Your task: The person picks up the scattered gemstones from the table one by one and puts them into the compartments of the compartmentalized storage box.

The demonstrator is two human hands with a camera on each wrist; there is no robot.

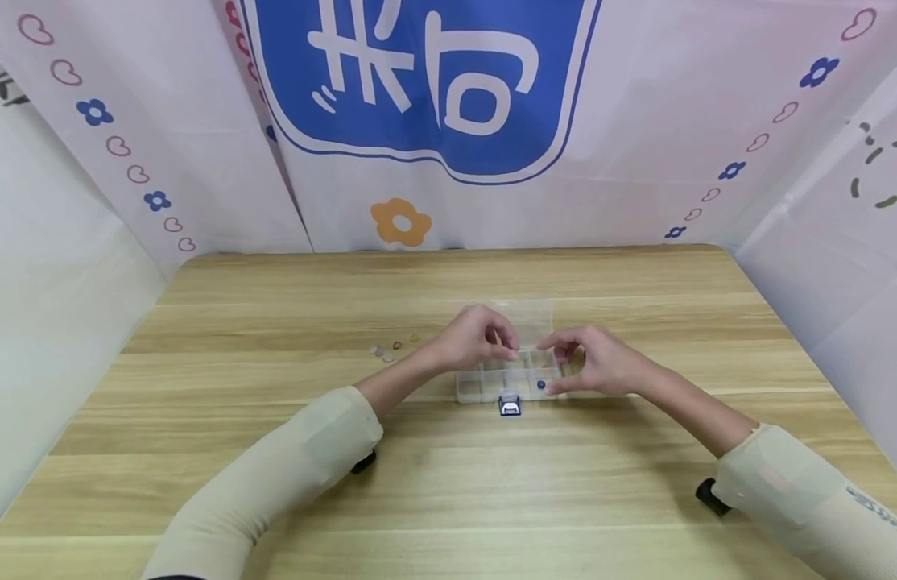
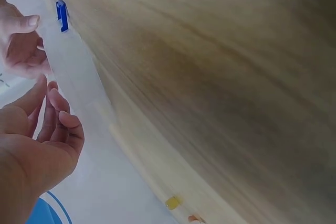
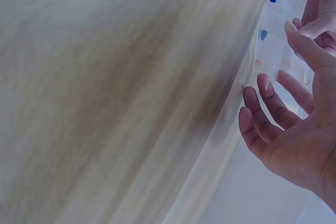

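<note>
A clear plastic compartment box (image 1: 493, 387) lies on the table with its lid (image 1: 533, 318) tipped back and a blue latch (image 1: 510, 405) at its front. My left hand (image 1: 480, 334) hovers over the box, thumb and index fingertips close together; whether something tiny sits between them cannot be made out. At the box's right end, my right hand (image 1: 597, 362) has its thumb and fingers spread, nothing visible between them. A small dark blue piece (image 1: 541, 384) sits in the front right compartment near that thumb. The right wrist view shows this blue piece (image 3: 263, 34) through the clear plastic.
Several small loose pieces (image 1: 379, 351), some whitish and some yellow or brown, lie on the wooden table (image 1: 419, 467) left of the box. A yellow piece (image 2: 172, 202) shows in the left wrist view. A printed cloth (image 1: 492, 209) hangs behind the table.
</note>
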